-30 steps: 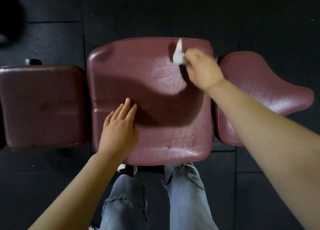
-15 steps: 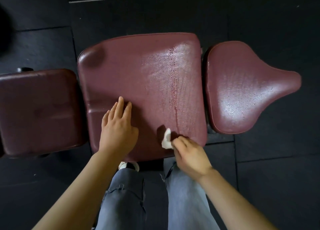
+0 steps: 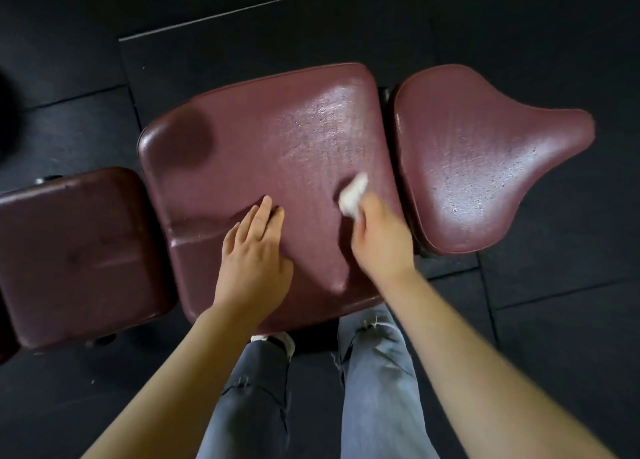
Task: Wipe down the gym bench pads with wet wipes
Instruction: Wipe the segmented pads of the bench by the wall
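A bunched white wet wipe sits pressed on the middle bench pad, right of the frame's centre, near that pad's right edge. The right hand is closed around the wipe's lower end, fingers curled over it, and the wipe pokes out above the knuckles. The left hand lies open and flat on the same maroon pad, palm down, fingers together and pointing up the frame, just left of the right hand and apart from it. The pad's upper right area glistens with wet streaks. The saddle-shaped seat pad at the right of the frame also shines damp. A third pad at the lower left looks dull and darker. Grey jeans show at the bottom centre, over dark rubber floor tiles.
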`<control>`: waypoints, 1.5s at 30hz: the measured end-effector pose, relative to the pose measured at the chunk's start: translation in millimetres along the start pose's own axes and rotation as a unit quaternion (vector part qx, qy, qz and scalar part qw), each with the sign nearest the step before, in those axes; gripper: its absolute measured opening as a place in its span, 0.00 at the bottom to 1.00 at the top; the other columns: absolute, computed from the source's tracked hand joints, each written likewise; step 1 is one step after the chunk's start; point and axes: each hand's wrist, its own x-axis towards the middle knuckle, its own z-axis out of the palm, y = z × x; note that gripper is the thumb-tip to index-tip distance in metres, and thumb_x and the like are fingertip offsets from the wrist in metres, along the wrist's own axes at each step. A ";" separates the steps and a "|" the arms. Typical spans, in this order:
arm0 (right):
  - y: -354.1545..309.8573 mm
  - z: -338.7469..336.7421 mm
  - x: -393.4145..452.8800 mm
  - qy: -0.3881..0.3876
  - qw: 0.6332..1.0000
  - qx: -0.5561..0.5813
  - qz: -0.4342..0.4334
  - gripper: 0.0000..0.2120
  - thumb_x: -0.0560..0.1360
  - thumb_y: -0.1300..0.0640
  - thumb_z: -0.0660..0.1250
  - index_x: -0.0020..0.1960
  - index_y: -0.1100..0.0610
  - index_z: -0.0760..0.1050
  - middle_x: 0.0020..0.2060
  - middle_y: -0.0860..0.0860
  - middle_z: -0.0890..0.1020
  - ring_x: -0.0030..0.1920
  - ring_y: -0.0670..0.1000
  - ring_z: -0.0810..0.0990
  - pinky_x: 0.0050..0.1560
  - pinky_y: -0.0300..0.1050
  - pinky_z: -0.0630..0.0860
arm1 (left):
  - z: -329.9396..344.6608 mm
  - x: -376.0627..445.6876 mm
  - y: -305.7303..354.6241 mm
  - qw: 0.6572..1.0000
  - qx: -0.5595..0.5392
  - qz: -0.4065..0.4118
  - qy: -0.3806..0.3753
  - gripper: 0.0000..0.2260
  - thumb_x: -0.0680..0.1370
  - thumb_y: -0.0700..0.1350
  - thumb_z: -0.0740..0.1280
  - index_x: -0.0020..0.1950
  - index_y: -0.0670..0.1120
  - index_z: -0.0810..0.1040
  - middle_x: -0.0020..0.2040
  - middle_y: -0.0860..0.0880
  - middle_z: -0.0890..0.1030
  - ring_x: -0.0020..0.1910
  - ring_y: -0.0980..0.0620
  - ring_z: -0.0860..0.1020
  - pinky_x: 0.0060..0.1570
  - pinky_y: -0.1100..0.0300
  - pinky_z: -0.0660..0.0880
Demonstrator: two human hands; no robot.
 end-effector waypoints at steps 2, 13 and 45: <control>22.1 -9.3 -69.9 -0.016 0.998 0.014 0.055 0.08 0.73 0.66 0.66 0.45 0.55 0.69 0.33 0.53 0.76 0.29 0.60 0.75 0.28 0.43 0.62 | -2.6 6.2 4.6 1.000 -0.005 0.020 -0.009 0.32 0.75 0.41 0.61 0.79 0.47 0.57 0.81 0.49 0.51 0.79 0.50 0.49 0.77 0.49 0.49; -37.6 -13.3 157.8 0.085 0.996 0.028 0.026 0.08 0.78 0.60 0.59 0.56 0.58 0.72 0.48 0.55 0.81 0.48 0.61 0.80 0.40 0.47 0.66 | -8.8 28.8 4.2 0.992 0.071 0.090 -0.047 0.35 0.71 0.49 0.56 0.80 0.49 0.56 0.81 0.52 0.51 0.79 0.53 0.52 0.77 0.50 0.48; -5.2 -21.7 141.8 0.043 0.986 0.021 0.158 0.17 0.78 0.62 0.58 0.67 0.63 0.67 0.51 0.62 0.81 0.52 0.64 0.79 0.47 0.52 0.72 | -23.8 38.9 5.0 0.979 0.122 0.101 -0.126 0.36 0.75 0.50 0.62 0.80 0.49 0.48 0.81 0.52 0.43 0.79 0.53 0.46 0.77 0.52 0.47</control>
